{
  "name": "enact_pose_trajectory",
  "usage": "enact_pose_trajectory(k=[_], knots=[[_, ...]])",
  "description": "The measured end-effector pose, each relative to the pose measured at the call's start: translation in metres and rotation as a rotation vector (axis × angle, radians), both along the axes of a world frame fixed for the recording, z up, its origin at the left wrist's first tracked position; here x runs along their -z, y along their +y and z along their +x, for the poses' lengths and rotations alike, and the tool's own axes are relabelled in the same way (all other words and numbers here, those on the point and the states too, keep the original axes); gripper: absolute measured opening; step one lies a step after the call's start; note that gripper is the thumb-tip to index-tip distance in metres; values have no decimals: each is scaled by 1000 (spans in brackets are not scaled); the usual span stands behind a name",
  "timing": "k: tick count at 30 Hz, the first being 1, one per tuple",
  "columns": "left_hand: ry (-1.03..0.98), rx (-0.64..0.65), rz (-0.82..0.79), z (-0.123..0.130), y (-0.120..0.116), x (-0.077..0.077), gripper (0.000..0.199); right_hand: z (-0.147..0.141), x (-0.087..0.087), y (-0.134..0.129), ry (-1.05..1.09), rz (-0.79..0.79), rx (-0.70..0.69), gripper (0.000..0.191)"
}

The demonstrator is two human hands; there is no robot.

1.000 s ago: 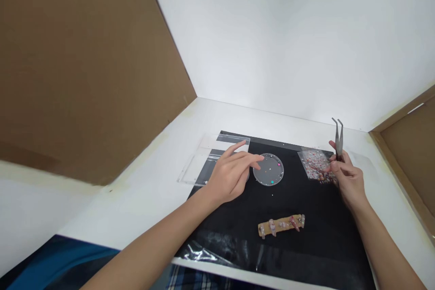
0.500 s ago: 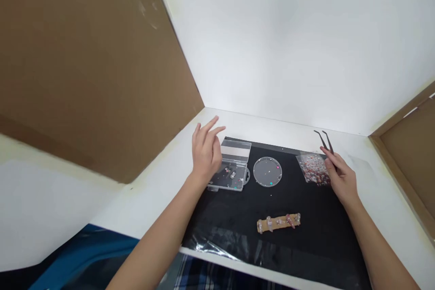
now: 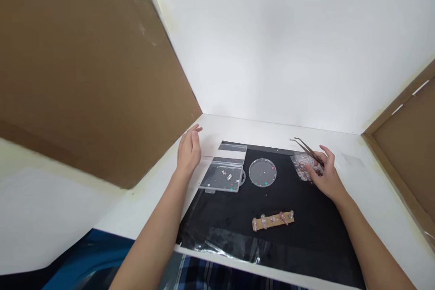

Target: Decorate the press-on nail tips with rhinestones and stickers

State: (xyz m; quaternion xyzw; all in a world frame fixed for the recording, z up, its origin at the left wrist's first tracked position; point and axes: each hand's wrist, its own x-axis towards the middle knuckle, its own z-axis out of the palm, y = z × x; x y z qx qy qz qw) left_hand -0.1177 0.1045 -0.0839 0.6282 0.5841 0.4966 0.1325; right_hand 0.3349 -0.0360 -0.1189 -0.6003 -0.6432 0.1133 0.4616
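My right hand (image 3: 329,176) holds a pair of bent-tip metal tweezers (image 3: 310,150), whose tips point up and left and stand slightly apart. It is over a clear bag of small pink, red and white gems (image 3: 300,165). My left hand (image 3: 189,153) is raised above the white tabletop with its fingers loosely extended and nothing in them. Right of it lies an opened clear plastic case (image 3: 212,177) with a few tiny gems and charms inside. A round clear dish (image 3: 260,179) with scattered small gems sits between case and bag. Nearer me, decorated false nails lie along a tan strip (image 3: 268,223).
A black mat (image 3: 231,215) with a shiny plastic front edge covers part of the white table (image 3: 149,206). Brown boards stand at left (image 3: 98,77) and right (image 3: 408,154), with a white wall (image 3: 278,45) behind.
My left hand has moved left, away from the case, and its fingers have drawn closer together. The tweezers have swung to point left, and my right hand has shifted left over the bag.
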Motion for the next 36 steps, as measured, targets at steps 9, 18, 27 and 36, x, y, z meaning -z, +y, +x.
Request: enact_pose_trajectory(k=[9, 18, 27, 36], knots=[[-300, 216, -157, -11, 8, -3, 78, 16, 4, 4, -80, -170, 124, 49], [-596, 406, -369, -19, 21, 11, 67, 28, 7, 4, -176, -284, 194, 39], [-711, 440, -260, -14, 26, 20, 77, 29, 8, 4, -176, -243, 147, 40], [-573, 534, -269, -16, 30, 27, 87, 19, 13, 5, -210, -127, 116, 41]])
